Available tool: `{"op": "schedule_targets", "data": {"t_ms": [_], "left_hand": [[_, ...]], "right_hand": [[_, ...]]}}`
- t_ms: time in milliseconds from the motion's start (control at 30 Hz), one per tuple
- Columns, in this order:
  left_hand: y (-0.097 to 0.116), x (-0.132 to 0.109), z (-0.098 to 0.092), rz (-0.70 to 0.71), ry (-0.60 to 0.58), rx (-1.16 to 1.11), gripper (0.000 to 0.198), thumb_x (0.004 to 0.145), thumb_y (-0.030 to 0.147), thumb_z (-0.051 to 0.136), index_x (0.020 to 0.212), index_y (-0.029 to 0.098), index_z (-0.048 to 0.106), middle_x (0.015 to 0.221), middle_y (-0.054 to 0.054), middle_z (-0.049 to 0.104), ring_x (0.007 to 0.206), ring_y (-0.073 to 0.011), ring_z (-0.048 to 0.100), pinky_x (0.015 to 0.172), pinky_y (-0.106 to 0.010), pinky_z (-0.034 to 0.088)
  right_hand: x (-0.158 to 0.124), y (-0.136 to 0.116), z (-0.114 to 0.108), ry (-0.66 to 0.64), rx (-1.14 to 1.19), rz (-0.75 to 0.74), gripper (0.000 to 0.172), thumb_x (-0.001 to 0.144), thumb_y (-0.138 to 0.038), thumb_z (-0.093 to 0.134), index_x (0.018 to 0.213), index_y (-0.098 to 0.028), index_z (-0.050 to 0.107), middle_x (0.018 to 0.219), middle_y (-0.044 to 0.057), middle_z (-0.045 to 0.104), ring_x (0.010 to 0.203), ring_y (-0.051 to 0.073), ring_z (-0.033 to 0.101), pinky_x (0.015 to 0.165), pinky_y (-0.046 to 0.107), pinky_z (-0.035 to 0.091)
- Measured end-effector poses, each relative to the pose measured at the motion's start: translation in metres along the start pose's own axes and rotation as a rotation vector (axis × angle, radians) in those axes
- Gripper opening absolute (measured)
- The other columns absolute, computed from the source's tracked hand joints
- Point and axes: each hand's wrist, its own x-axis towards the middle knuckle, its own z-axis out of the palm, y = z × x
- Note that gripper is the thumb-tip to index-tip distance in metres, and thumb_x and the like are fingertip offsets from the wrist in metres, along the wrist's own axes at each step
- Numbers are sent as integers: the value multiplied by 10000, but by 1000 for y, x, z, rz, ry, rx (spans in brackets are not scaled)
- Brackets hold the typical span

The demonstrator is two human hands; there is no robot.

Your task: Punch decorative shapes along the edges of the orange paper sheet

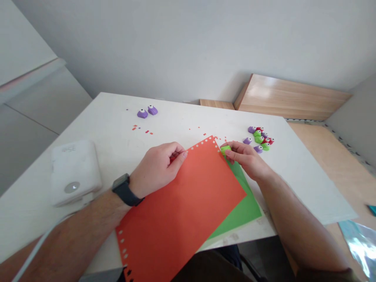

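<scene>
An orange-red paper sheet (182, 203) lies on the white table (117, 129), with small punched holes along its far and left edges. A green sheet (243, 207) sticks out from under it on the right. My left hand (160, 168), with a dark watch on the wrist, is closed at the sheet's far left corner, and something small and red shows between its fingers. My right hand (246, 158) is closed on a small green paper punch (225, 149) at the sheet's far right corner.
A cluster of several small purple, green and red punches (260, 138) sits right of my right hand. Two purple punches (147, 112) stand at the table's far side. Red paper bits (142, 129) are scattered about. A white box with a cable (75, 170) lies at the left.
</scene>
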Motion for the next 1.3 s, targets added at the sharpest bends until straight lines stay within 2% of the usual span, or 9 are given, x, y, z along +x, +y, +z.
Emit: {"op": "schedule_targets", "data": {"t_ms": [767, 900, 1033, 1133, 1300], "left_hand": [[0, 0, 0, 1, 0, 16, 254, 990, 425, 517, 934, 230, 670, 880, -11, 746, 740, -164, 649, 679, -285, 471], [0, 0, 0, 5, 0, 7, 262, 990, 429, 506, 937, 230, 668, 880, -20, 750, 753, -173, 660, 674, -282, 479], [0, 0, 0, 9, 2, 9, 258, 986, 425, 508, 915, 231, 662, 857, -16, 742, 731, -169, 643, 658, -280, 471], [-1, 0, 0, 4, -3, 15, 248, 983, 416, 515, 908, 230, 662, 843, -11, 734, 707, -164, 622, 649, -281, 461], [-2, 0, 1, 2, -16, 20, 244, 982, 410, 520, 914, 225, 663, 842, -13, 726, 707, -164, 619, 661, -286, 463]], "right_hand": [[-2, -4, 3, -15, -26, -10, 328, 862, -466, 747, 1041, -192, 719, 912, 37, 666, 801, 177, 553, 698, 313, 412], [0, 0, 1, 153, -23, -86, 381, 850, -478, 759, 1119, -213, 707, 942, 43, 670, 794, 180, 562, 664, 315, 437], [6, 9, -2, 354, -127, -206, 441, 832, -443, 784, 1205, -240, 665, 1032, 61, 690, 878, 207, 613, 748, 354, 512], [10, 14, -4, 434, -226, -258, 459, 831, -415, 786, 1237, -250, 651, 1093, 74, 704, 909, 217, 633, 806, 384, 529], [9, 12, -3, 501, -474, -307, 418, 867, -364, 744, 1262, -262, 655, 1146, 69, 703, 809, 196, 626, 812, 407, 523]]}}
